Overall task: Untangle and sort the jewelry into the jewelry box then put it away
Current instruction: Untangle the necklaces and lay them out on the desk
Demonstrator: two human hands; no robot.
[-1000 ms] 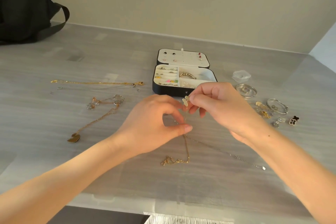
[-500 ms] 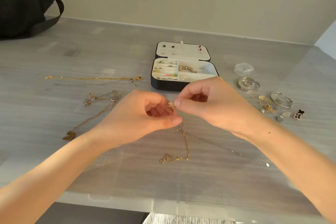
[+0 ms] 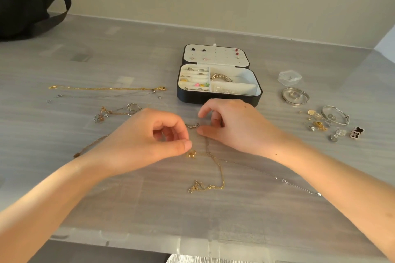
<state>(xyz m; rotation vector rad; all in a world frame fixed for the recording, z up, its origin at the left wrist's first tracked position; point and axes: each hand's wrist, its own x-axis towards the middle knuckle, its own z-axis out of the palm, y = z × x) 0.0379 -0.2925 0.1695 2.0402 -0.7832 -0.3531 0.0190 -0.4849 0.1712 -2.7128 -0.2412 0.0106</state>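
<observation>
While the open jewelry box [image 3: 213,100] sits at the middle of the frame on the grey table [image 3: 64,60], both hands work just below it on the tangled necklaces [image 3: 220,168]. The left hand [image 3: 147,143] has its fingers curled, thumb tip pressed to forefinger in a pinch. The strand there is too fine to make out, but a gold charm [image 3: 191,153] lies just under the thumb. The right hand [image 3: 237,128] pinches the other end of a small silver link [image 3: 192,125] stretched between the two hands.

From there a gold strand runs down to a knot at lower centre, and a silver chain [image 3: 299,186] trails toward the lower right. A straight gold chain [image 3: 106,88] lies at the left, well apart from the box. Bangles [image 3: 295,96] and small loose pieces sit at the right. A black bag [image 3: 21,0] fills the upper left corner.
</observation>
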